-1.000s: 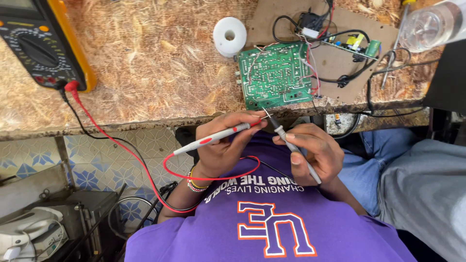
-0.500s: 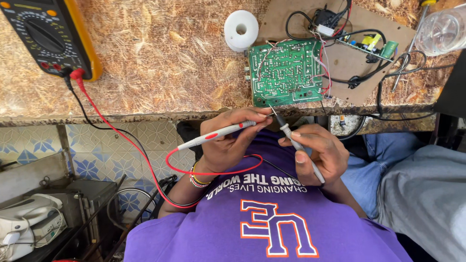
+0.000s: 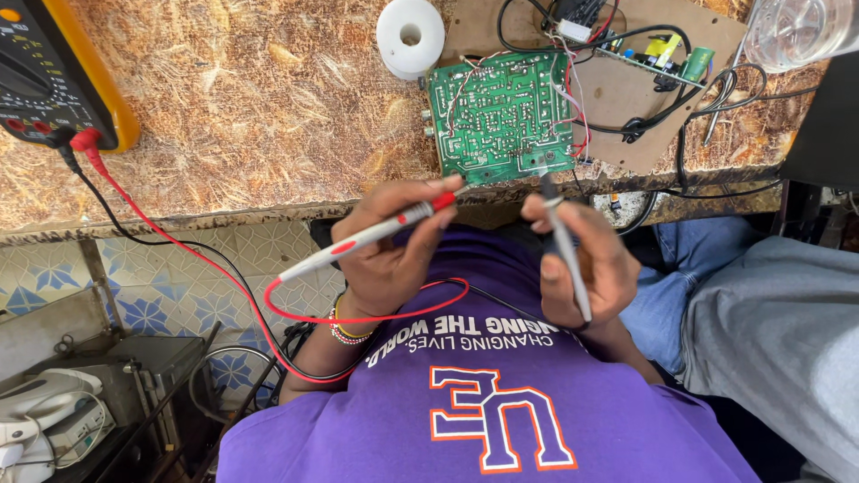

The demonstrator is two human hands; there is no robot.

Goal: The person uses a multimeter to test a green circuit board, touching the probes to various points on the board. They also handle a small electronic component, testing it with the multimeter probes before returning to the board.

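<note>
Though nearer than before, hands pinching red probe and black probe.

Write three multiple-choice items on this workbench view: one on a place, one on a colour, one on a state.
1. Where is the multimeter?
A. At the bench's top-left corner
B. On the person's lap
C. On top of the circuit board

2. What colour is the solder side of the circuit board?
A. Blue
B. Green
C. White

3. What is the left hand doing?
A. Lying open and flat on the bench
B. Gripping the red probe
C. Holding the white solder spool

Answers:
1 A: the yellow-edged meter sits at the upper left, leads trailing from it.
2 B: the board face is green with pale traces.
3 B: its fingers close round the red probe, while the right hand holds the black probe.
</note>
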